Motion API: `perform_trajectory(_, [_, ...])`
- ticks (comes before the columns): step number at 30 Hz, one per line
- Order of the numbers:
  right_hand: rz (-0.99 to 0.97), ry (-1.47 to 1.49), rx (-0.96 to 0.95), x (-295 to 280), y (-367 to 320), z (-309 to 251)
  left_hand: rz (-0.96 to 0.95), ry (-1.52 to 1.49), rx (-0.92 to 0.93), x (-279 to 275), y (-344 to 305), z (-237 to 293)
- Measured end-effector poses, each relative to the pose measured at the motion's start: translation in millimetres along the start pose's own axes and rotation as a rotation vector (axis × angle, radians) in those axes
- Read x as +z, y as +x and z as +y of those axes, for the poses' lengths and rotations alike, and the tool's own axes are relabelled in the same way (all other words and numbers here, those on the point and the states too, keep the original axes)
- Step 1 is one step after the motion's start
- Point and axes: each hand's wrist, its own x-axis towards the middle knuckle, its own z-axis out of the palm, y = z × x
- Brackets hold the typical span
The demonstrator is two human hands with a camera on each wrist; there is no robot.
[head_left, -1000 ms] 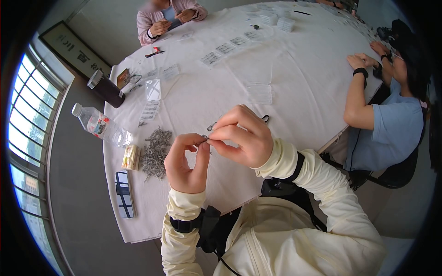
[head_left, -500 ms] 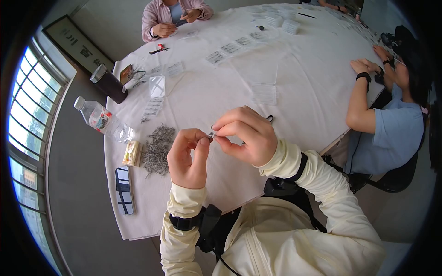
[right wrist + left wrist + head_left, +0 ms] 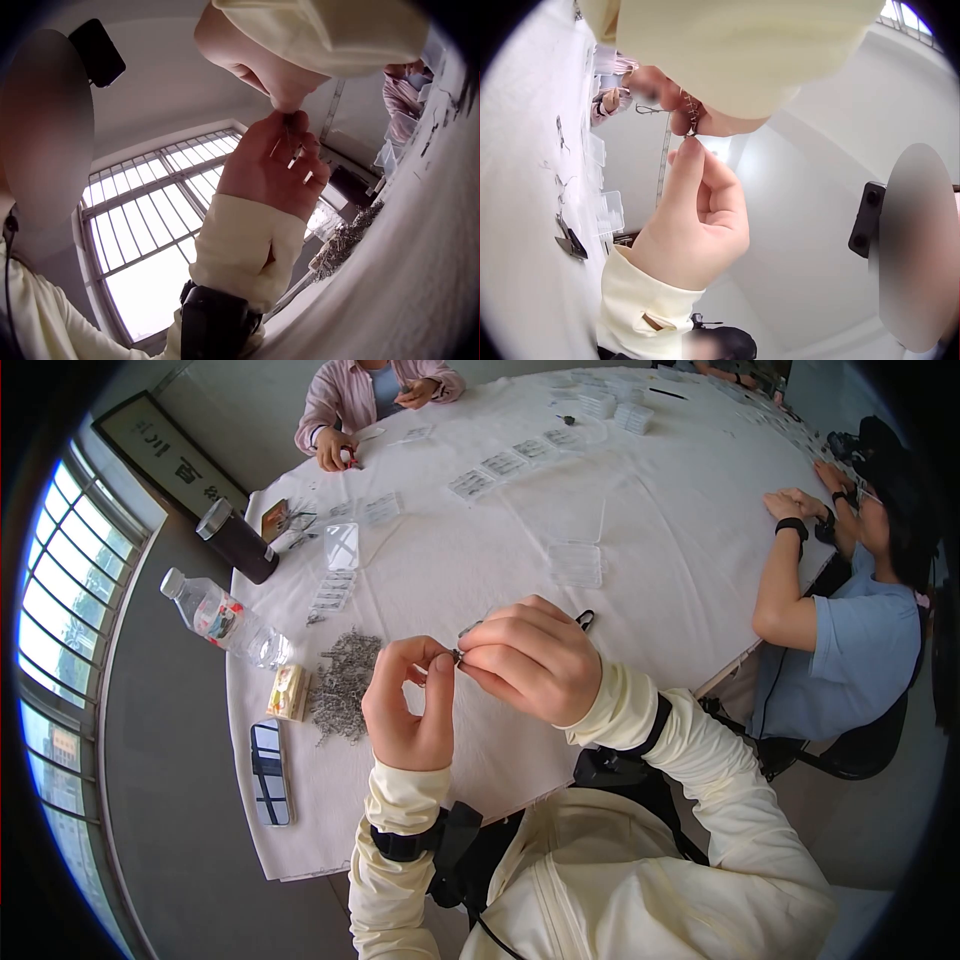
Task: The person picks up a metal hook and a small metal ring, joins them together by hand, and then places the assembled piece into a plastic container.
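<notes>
My left hand (image 3: 408,710) and right hand (image 3: 540,665) meet fingertip to fingertip above the table. Between thumb and forefinger, the left hand pinches a small dark metal piece (image 3: 458,658). My right fingers pinch its other side. In the left wrist view, a short spiky wire strand (image 3: 693,112) runs along the fingers at the pinch, and a thin wire loop (image 3: 649,110) sticks out beside it. The fingers hide most of the piece, so I cannot tell its kind. Left of my left hand lies a heap of tangled grey metal pieces (image 3: 345,690).
Near the table's left edge are a phone (image 3: 270,772), a tissue pack (image 3: 289,693), a plastic bottle (image 3: 225,622) and a dark flask (image 3: 237,542). Clear plastic boxes (image 3: 575,564) lie farther back. A black-handled tool (image 3: 586,620) lies beyond my right hand. Two people sit around the table.
My right fingers have closed in on the left fingertips, covering more of the metal piece. Across the table, a person in pink has reached down to the red-handled tool.
</notes>
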Motion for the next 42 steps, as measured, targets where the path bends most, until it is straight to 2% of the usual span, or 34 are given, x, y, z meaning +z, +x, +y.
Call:
perform_trajectory(5, [0.007,-0.032,-0.026,0,-1,1,-0.001,0.115,0.118,0,1,3])
perform_trajectory(18, [0.017,-0.082,-0.065,-4,0,0,0.025,0.137,0.122,1,0,5])
perform_trajectory(20, [-0.063,-0.057,-0.071,-9,-1,-1,0.021,0.15,0.142,1,0,6])
perform_trajectory(24, [-0.062,-0.072,-0.084,-8,-1,-1,0.025,0.15,0.137,0,0,6])
perform_trajectory(26, [0.0,-0.09,-0.086,-6,1,-2,0.022,0.159,0.131,0,0,7])
perform_trajectory(33, [-0.016,-0.11,-0.088,-7,0,-3,0.028,0.162,0.131,0,0,7])
perform_trajectory(42, [0.008,-0.133,-0.112,-8,1,-2,0.017,0.316,0.216,0,0,18])
